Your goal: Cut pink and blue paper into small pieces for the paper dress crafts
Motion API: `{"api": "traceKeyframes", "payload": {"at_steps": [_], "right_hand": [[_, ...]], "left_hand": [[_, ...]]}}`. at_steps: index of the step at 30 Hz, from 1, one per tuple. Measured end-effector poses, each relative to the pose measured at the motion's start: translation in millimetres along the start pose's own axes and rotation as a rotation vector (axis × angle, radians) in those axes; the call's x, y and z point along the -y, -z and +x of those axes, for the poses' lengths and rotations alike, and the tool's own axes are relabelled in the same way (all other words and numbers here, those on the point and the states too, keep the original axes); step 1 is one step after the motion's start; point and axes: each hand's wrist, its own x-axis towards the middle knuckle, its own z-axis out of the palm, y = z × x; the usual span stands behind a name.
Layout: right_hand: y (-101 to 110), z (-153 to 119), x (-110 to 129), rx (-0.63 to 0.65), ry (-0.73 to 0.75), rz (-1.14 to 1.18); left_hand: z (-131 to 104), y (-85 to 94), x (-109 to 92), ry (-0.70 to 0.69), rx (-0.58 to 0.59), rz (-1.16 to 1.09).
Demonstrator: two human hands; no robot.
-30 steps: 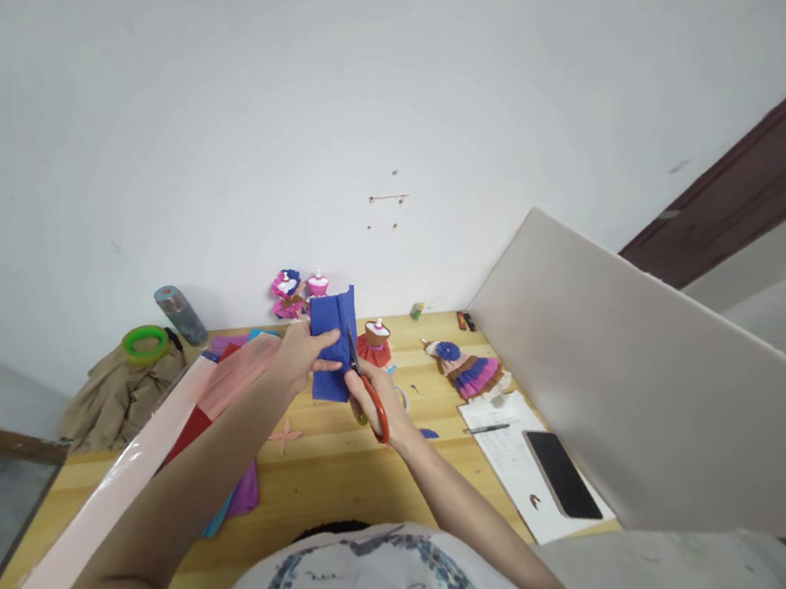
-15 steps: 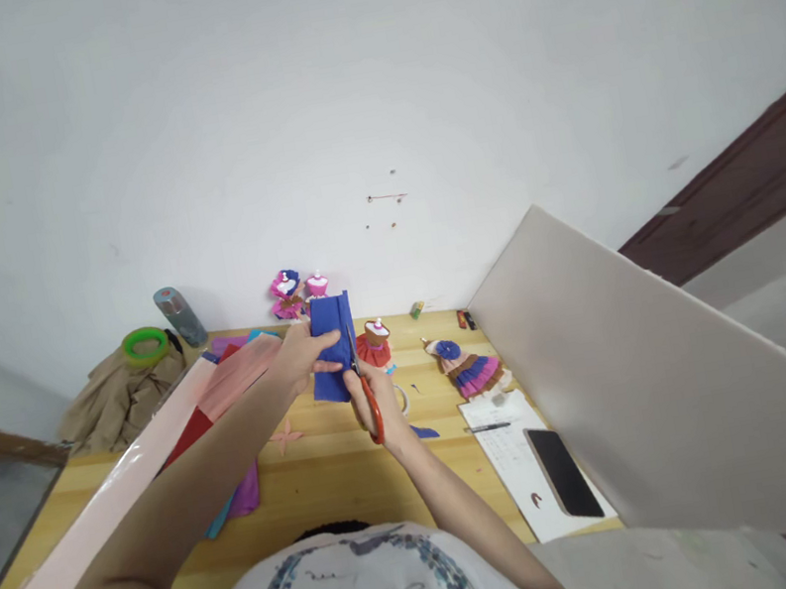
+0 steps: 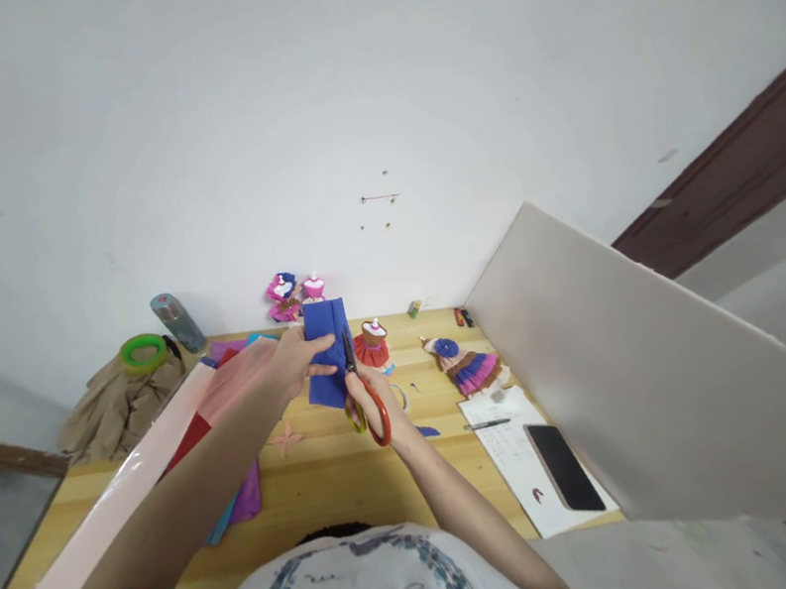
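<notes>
My left hand [image 3: 300, 358] grips a folded piece of blue crepe paper [image 3: 322, 331] by its left side, fingers laid across its face. The paper is held up above the table. In my right hand [image 3: 377, 390] is a pair of scissors [image 3: 378, 416] with one red and one yellow handle. Their blades point away from me along the right edge of the blue paper, parted a little at the handles. Just behind the scissors stands a small doll figure in a red skirt [image 3: 371, 343]. A blue paper scrap [image 3: 428, 430] lies right of my right hand.
Coloured paper sheets [image 3: 232, 387] lie under my left arm. A bottle [image 3: 179, 322] and green tape roll [image 3: 143, 352] are at the back left. Rightward lie a ruffled paper dress [image 3: 466, 366], a phone [image 3: 565, 467] on a written sheet [image 3: 505, 457], and an upright white board [image 3: 646, 363].
The scissors' handles have spread apart, so the yellow one shows more. The blue paper's right-hand strip looks narrower. Both hands stay almost in place while the view shifts slightly.
</notes>
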Motion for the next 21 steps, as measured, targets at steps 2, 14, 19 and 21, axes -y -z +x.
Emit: {"api": "traceKeyframes", "payload": {"at_steps": [2, 14, 19, 21], "right_hand": [[2, 1, 2, 0.000, 0.011, -0.010], [5, 5, 12, -0.015, -0.012, -0.056], [4, 6, 17, -0.018, -0.024, -0.098], [3, 8, 15, -0.038, -0.032, -0.099]], "left_hand": [[0, 1.3, 0, 0.005, 0.018, 0.000], [-2, 6.0, -1, -0.041, 0.061, 0.091], [-6, 5.6, -4, -0.068, 0.056, 0.105], [-8, 5.0, -5, -0.072, 0.064, 0.090]]}}
